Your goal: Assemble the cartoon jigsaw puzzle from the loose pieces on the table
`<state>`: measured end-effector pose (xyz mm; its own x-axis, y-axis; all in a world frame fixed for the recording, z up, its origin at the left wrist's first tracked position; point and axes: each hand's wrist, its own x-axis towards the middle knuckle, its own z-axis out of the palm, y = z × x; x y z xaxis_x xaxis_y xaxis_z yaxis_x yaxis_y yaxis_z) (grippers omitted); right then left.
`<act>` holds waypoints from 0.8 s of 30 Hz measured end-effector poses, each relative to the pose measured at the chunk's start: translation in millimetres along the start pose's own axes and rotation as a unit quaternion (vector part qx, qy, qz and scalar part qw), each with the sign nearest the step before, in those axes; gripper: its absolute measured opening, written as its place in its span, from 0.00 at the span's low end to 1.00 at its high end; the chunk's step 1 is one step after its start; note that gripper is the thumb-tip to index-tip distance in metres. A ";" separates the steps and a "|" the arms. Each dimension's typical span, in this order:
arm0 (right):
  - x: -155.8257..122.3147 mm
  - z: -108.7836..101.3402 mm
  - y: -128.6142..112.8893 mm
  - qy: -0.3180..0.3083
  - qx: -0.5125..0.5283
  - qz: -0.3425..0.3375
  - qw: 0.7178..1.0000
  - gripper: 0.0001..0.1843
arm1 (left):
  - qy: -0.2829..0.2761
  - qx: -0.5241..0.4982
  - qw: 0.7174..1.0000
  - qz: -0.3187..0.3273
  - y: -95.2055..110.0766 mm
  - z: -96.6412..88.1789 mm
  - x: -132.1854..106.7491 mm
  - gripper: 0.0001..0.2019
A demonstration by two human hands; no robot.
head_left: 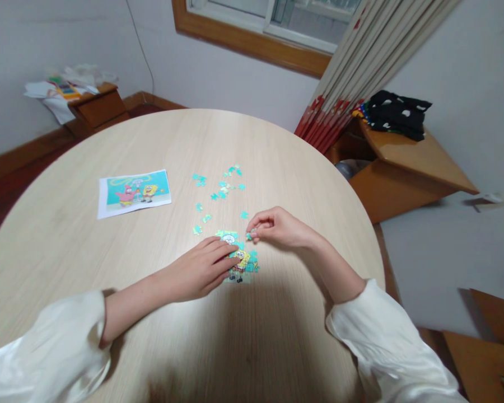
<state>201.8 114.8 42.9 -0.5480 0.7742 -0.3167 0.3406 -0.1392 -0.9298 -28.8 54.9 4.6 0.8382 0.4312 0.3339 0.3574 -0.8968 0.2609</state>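
A partly assembled cartoon jigsaw lies on the round wooden table in front of me. My left hand rests flat on its left side, fingers stretched out over the joined pieces. My right hand hovers just above the jigsaw's upper right corner, fingertips pinched on a small teal puzzle piece. Several loose teal pieces are scattered on the table beyond the jigsaw. A printed reference picture of the cartoon lies to the left.
A low wooden cabinet with papers stands at the back left. Folded curtains hang at the back right over a tilted wooden desk carrying dark cloth. Wooden boards lie on the floor at right.
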 end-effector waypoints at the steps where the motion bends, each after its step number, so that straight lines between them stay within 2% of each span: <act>1: -1.6 1.7 1.7 -0.014 -0.005 0.006 1.000 0.08 | -0.002 0.001 1.000 -0.001 -0.2 0.2 -0.1 0.13; 10: 4.0 9.0 7.6 -0.040 -0.047 0.054 0.997 0.08 | 0.005 0.005 1.000 -0.006 1.2 -0.3 -0.1 0.13; 17: 3.1 13.9 5.0 -0.014 -0.142 0.015 0.990 0.01 | 0.003 0.000 1.000 -0.006 0.6 -0.1 0.4 0.13; 24: 2.4 19.5 0.8 0.011 -0.232 -0.010 0.973 0.02 | -0.005 -0.005 1.000 -0.002 1.2 -0.5 -0.6 0.13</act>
<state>185.8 104.4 37.8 -0.5429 0.7878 -0.2911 0.6410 0.1647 -0.7496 -29.1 53.6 5.1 0.8402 0.4346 0.3242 0.3576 -0.8936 0.2712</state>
